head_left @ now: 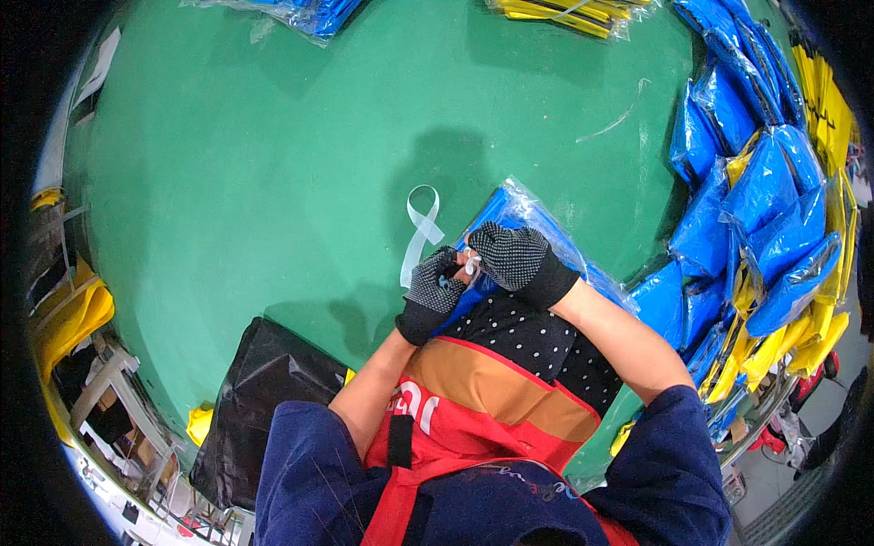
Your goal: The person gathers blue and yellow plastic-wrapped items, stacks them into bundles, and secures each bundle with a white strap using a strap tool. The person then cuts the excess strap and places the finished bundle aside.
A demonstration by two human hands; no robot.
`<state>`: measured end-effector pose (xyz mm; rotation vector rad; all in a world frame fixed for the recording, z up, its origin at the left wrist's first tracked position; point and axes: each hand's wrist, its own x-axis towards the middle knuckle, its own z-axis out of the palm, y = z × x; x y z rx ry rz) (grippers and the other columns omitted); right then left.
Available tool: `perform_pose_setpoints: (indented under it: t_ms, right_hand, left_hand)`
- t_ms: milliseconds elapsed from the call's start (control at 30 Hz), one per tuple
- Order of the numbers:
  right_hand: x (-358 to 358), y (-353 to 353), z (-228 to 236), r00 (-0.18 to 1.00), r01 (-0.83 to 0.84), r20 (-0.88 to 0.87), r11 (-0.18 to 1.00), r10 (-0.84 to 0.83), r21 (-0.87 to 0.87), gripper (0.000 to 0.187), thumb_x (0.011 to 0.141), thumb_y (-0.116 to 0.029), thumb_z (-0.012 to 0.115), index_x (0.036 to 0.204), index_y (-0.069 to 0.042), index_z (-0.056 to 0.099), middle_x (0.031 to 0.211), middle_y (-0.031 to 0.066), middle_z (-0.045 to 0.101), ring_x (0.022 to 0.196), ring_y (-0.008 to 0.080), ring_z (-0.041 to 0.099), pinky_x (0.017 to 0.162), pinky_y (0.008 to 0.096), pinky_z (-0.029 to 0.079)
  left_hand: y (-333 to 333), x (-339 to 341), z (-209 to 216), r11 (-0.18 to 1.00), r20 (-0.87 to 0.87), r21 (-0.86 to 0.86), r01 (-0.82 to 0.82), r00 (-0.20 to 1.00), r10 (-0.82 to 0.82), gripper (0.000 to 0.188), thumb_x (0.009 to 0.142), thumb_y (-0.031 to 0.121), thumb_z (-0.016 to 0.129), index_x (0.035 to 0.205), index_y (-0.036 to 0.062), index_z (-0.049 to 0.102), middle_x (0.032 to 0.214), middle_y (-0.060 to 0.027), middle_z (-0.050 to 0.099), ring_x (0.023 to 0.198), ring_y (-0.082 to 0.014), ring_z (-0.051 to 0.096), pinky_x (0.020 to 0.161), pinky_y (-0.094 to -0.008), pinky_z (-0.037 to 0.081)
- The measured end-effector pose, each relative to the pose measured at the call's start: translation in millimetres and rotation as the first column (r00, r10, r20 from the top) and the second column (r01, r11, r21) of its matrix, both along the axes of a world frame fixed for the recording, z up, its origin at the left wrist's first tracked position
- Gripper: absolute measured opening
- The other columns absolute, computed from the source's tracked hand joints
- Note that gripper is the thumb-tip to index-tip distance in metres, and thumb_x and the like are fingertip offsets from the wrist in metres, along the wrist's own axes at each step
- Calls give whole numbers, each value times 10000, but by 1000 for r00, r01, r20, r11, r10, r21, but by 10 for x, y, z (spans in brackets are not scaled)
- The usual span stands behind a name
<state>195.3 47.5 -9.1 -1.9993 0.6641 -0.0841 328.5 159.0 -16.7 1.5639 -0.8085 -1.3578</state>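
Observation:
My left hand (431, 293), in a black dotted glove with bare fingertips, is closed in a pinch on a whitish plastic strap (421, 238). The strap's loose end curls away beyond that hand. Right beside it my right hand (512, 258), gloved alike, is closed at the same spot, where a short bit of the strap shows between the fingertips. Beneath both hands a stack of blue packages (544, 218) in clear film lies at a slant against my lap. How the strap runs around the stack is mostly hidden by my hands.
A heap of blue and yellow film-wrapped packages (765, 191) fills the right side. More blue packages (314, 14) and a yellow bundle (574, 11) lie at the far edge. On the near left is a black sheet-like bag (259, 409). The surface is green (255, 164).

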Motion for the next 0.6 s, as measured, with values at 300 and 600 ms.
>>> perform_pose_setpoints:
  t_ms: [300, 600]
  right_hand:
    - [12, -112, 220, 965, -257, -89, 836, 245, -485, 144, 765, -166, 479, 845, -144, 596, 820, 73, 576, 607, 242, 598, 466, 344, 473]
    - [36, -117, 234, 967, -252, -80, 870, 242, -424, 139, 766, -168, 483, 846, -132, 591, 787, 74, 563, 597, 247, 587, 466, 343, 470]
  left_hand:
    - [-123, 348, -33, 977, 151, -157, 146, 981, -122, 123, 747, 49, 588, 865, 18, 605, 867, -88, 604, 813, -196, 576, 751, -314, 438]
    - [-51, 416, -60, 994, -267, 0, 109, 958, -105, 302, 773, 86, 570, 1065, 40, 507, 1002, -82, 571, 900, -158, 542, 821, -295, 408]
